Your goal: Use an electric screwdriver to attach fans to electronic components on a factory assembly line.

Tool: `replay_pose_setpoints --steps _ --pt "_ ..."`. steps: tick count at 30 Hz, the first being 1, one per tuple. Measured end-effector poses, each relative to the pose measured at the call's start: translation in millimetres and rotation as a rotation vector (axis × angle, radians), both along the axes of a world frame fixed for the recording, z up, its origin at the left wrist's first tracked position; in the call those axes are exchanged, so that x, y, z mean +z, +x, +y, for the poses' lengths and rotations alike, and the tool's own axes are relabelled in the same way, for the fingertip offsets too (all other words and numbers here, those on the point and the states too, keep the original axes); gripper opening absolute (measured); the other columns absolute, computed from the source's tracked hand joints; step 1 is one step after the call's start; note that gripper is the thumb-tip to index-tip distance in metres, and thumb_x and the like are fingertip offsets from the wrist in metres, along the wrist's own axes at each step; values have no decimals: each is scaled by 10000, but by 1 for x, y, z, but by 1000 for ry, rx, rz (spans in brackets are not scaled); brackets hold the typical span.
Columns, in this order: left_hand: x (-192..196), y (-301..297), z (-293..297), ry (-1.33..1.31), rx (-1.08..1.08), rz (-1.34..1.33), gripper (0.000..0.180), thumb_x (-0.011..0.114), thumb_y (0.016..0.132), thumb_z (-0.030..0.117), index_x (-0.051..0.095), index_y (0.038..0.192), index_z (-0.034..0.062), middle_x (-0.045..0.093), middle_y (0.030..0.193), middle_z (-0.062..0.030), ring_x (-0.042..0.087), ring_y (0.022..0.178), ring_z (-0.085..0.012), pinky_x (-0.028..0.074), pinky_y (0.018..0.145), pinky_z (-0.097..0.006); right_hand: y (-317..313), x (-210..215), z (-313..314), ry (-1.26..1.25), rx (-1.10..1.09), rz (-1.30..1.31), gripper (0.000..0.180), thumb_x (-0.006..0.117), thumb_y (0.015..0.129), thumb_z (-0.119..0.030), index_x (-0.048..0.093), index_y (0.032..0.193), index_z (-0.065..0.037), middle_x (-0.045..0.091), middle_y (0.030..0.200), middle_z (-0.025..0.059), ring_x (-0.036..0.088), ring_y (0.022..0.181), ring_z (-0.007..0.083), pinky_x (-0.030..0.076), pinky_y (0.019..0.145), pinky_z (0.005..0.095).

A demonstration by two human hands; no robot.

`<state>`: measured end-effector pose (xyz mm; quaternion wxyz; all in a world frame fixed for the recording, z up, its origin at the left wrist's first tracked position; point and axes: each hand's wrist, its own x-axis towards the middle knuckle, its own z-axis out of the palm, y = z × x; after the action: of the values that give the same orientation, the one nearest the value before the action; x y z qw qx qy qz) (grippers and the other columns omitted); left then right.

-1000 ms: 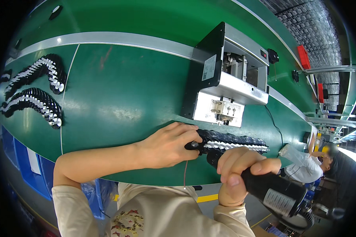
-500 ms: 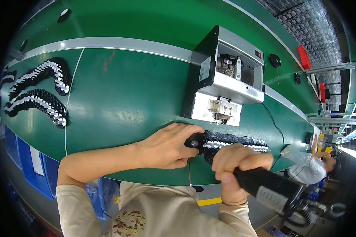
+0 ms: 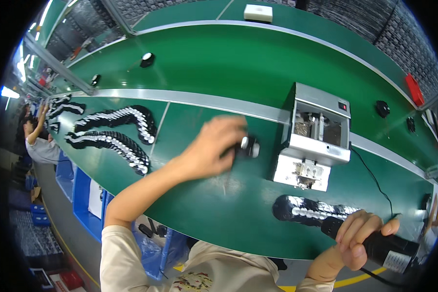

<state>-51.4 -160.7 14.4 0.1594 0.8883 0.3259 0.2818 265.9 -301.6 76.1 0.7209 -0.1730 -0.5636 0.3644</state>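
My left hand (image 3: pixel 211 146), smeared by motion, is closed on a small black part with a white face (image 3: pixel 249 146) above the middle of the bench. My right hand (image 3: pixel 357 238) wraps round a black electric screwdriver (image 3: pixel 392 250), which lies tilted at the lower right. Its nose end is close to the near row of overlapping black and white parts (image 3: pixel 297 209); I cannot tell whether they touch. Behind that row stands a metal screw feeder (image 3: pixel 321 141) with screws in its open top and a small fixture at its front.
Two long rows of black and white parts (image 3: pixel 114 148) lie at the left of the green bench (image 3: pixel 219 209). Blue bins (image 3: pixel 87 194) stand below its edge. A cable (image 3: pixel 374 175) runs from the feeder. Other people (image 3: pixel 41 141) work at far left and far right.
My left hand has left the near row and moved left and away from me, with a small black and white part in it. The screwdriver has drawn back from the row's left end.
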Motion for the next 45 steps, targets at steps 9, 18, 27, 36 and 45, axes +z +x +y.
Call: replay_pose_setpoints --steps 9,18,27,36,45 --pt "-15 -159 185 118 896 333 296 682 760 78 584 1039 67 588 1112 -192 604 999 -397 500 861 -471 -6 -8 -6 -47 -131 3 464 698 772 -14 402 1127 -58 495 574 32 490 393 133 462 384 254" --pt "-60 -243 275 -17 1275 214 425 823 712 353 628 949 60 598 1060 -184 618 986 -351 505 890 -439 -12 5 0 -122 -82 -42 458 675 793 -4 478 1203 -64 511 670 56 468 482 156 402 439 297" --pt "-10 -196 245 -35 1056 279 279 565 871 255 650 983 14 644 989 -239 633 989 -380 502 891 -463 -4 1 2 -63 73 -72 498 663 786 33 455 1232 -40 510 677 69 465 483 156 425 450 303" --pt "34 -83 70 -134 296 241 276 443 1013 199 583 987 -38 603 941 -199 602 921 -401 483 815 -455 -6 3 -3 -115 179 -61 534 671 812 37 429 1280 -49 500 673 73 445 468 165 398 455 312" --pt "-7 -39 -22 -193 139 10 218 608 823 41 555 1032 13 512 1247 -169 474 1241 -373 395 1037 -442 -9 -10 -4 -179 51 23 423 711 747 3 416 1043 -57 502 575 27 500 417 139 466 415 278"
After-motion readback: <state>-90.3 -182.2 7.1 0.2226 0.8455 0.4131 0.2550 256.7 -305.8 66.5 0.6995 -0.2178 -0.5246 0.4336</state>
